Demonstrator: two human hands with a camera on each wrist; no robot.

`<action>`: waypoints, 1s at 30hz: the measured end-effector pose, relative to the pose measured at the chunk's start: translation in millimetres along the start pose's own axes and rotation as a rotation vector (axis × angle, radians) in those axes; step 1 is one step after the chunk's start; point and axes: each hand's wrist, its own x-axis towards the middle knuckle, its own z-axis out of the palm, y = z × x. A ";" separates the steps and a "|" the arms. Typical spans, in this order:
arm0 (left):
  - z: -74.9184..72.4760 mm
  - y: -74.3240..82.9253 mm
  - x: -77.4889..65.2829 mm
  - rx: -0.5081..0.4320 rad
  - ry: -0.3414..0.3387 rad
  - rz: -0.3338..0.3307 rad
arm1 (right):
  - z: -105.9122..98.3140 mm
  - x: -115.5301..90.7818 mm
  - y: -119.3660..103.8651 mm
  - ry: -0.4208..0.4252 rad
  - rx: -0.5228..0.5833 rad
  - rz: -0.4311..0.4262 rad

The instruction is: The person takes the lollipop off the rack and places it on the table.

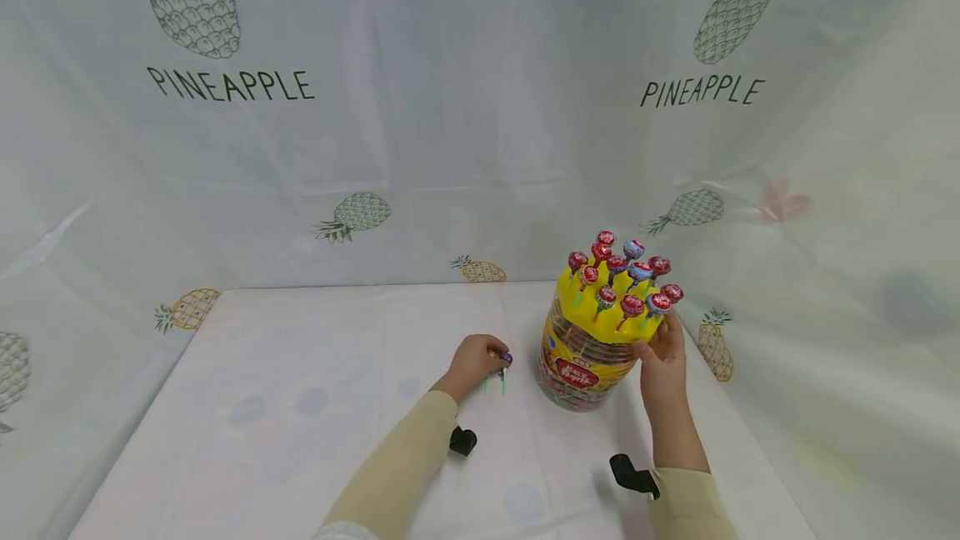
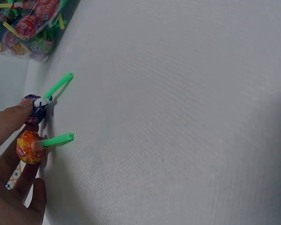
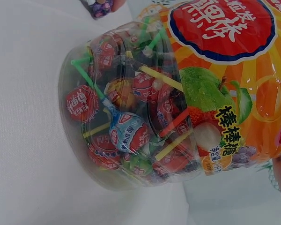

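My left hand (image 1: 474,359) is at the tabletop, left of a clear plastic tub (image 1: 558,369). Its thumb and a finger pinch a purple-wrapped lollipop (image 2: 35,116). Against its fingers lies an orange-wrapped lollipop (image 2: 30,149); both green sticks point away from the palm. With my right hand (image 1: 663,365) I hold the tub's right side, just under its yellow lid (image 1: 615,325); some of the fingers are hidden behind it. Several wrapped lollipops (image 1: 632,305) stand upright in the lid. More fill the tub, seen through its wall in the right wrist view.
The table has a white cloth (image 1: 300,407) with pale dots. Behind it and at the sides hangs a pineapple-printed curtain (image 1: 480,148). Black wrist mounts (image 1: 633,476) sit on both forearms.
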 end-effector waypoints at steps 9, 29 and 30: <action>-6.8 -0.8 1.1 -0.061 0.018 -0.056 | 1.8 0.2 0.4 -0.014 0.027 -0.049; -98.6 94.8 17.0 -0.355 0.066 0.274 | -7.5 0.4 -9.6 -0.049 -0.121 0.027; -100.2 99.8 16.6 -0.365 0.061 0.285 | -8.3 0.3 -11.2 -0.054 -0.135 0.029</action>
